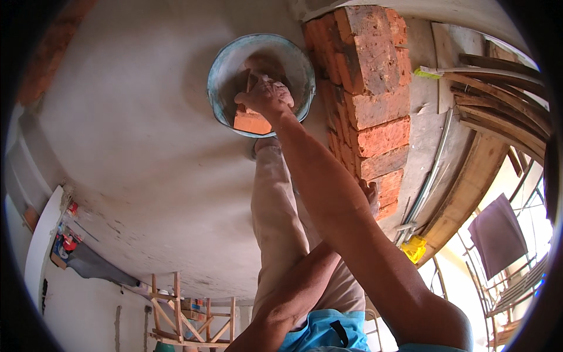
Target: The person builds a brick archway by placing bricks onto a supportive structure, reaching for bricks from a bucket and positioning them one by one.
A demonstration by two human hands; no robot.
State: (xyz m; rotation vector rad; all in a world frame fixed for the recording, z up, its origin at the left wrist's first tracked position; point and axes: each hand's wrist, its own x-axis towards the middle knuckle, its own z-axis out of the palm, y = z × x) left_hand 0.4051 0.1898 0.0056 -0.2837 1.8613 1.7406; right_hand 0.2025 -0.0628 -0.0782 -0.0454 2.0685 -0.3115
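Note:
My right arm reaches over the left one into a round bucket [214,88] with a blue-green rim. Inside it, my right hand [267,95], coated with pale dust or paste, is closed around an orange brick [252,122]; the fingers' far side is partly hidden. Another darker, reddish shape lies deeper in the bucket, too shaded to make out. Crossing beneath my right forearm, my left hand [370,196] is at the side of the stacked red bricks [381,111]. Most of that hand is hidden, and I cannot tell how its fingers are set.
My leg [272,199] stands close to the bucket, which sits on the grey floor [146,152]. Curved-looking planks [498,100] and a long board [469,188] lie beyond the stack. A yellow bag [414,249] is beside them. Wooden trestles [177,311] stand at lower left.

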